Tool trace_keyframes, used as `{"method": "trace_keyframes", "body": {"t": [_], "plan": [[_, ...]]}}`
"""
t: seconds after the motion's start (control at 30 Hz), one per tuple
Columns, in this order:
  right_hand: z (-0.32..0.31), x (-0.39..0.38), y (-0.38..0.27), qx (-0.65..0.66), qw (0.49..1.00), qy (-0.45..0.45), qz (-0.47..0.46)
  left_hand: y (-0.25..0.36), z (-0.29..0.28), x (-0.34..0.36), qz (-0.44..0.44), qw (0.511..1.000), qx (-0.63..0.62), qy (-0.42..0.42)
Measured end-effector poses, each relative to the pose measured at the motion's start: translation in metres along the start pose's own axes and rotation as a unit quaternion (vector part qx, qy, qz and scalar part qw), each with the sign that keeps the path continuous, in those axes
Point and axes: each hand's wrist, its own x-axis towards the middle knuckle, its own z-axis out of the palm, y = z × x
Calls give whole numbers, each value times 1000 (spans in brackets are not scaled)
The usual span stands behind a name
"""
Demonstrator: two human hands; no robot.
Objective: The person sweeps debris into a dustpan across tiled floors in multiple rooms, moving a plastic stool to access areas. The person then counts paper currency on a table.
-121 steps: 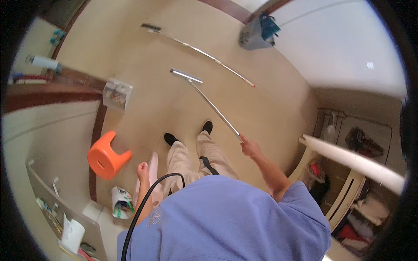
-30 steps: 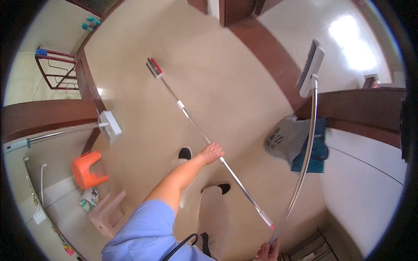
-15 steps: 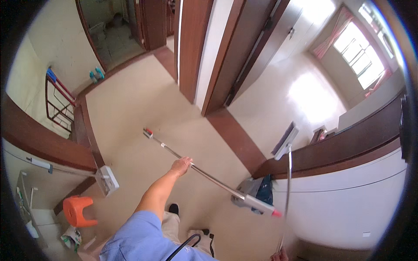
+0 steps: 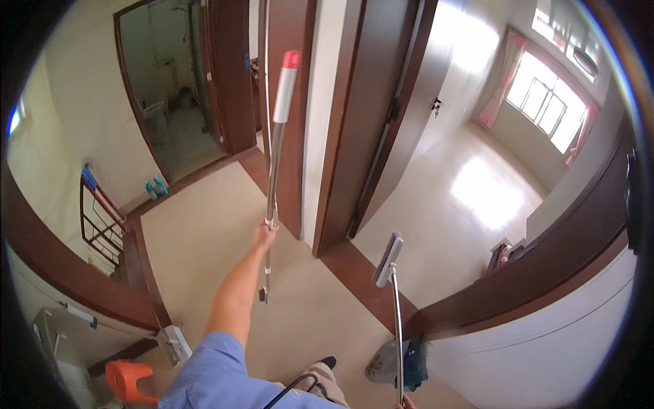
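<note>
My left hand (image 4: 264, 235) is closed around a silver telescopic pole (image 4: 274, 170) held almost upright. Its grey grip with a red cap points up in front of the door frame, and a small dark connector hangs at its lower end above the floor. At the bottom edge, my right hand (image 4: 407, 403) shows only in part, its fingers wrapped round the handle of a long-handled scrubber (image 4: 389, 260). The scrubber's flat white head, with a dark grey strip, is raised at the top of its metal pole.
An open dark door (image 4: 381, 129) leads into a bright room at the right. Plastic bags (image 4: 388, 362) lie by the wall near the scrubber's pole. An orange stool (image 4: 129, 380) and a white box-like piece (image 4: 174, 345) are at the lower left, with a metal rack (image 4: 99, 218) beyond.
The pole in my left hand has swung from slanting across the floor to nearly upright, red cap up. The scrubber has moved left and lower. The view has shifted.
</note>
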Motion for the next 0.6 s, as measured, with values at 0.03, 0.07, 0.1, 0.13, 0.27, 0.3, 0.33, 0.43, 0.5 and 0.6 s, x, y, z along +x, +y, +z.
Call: {"method": "trace_keyframes", "body": {"t": [0.03, 0.07, 0.1, 0.13, 0.27, 0.3, 0.33, 0.43, 0.5, 0.6], "plan": [[1, 12, -1, 10, 1000, -6, 3, 15, 6, 12, -10, 1000, 10, -12], [-1, 24, -3, 2, 1000, -17, 3, 28, 9, 17, -28, 999, 15, -20], [-4, 37, -3, -6, 1000, -30, 2, 38, 13, 24, -46, 998, 20, -28], [-4, 48, -5, -14, 999, -42, 2, 43, 17, 34, -44, 998, 21, -32], [-3, 81, 1, -32, 999, -21, 9, 80, 37, 61, -50, 997, 26, -59], [1, 83, -6, -39, 998, -29, 36, 90, 37, 67, -55, 996, 30, -66], [3, 86, -6, -38, 998, -34, 37, 90, 45, 79, -48, 996, 30, -67], [15, 88, 3, -90, 994, -59, 28, 71, 54, 116, -38, 997, 31, -57], [26, 94, 0, -196, 978, -69, 5, 64, 61, 147, -36, 998, 29, -46], [45, 112, 9, -211, 976, -56, 10, 62, 78, 188, -51, 996, 29, -66]]}}
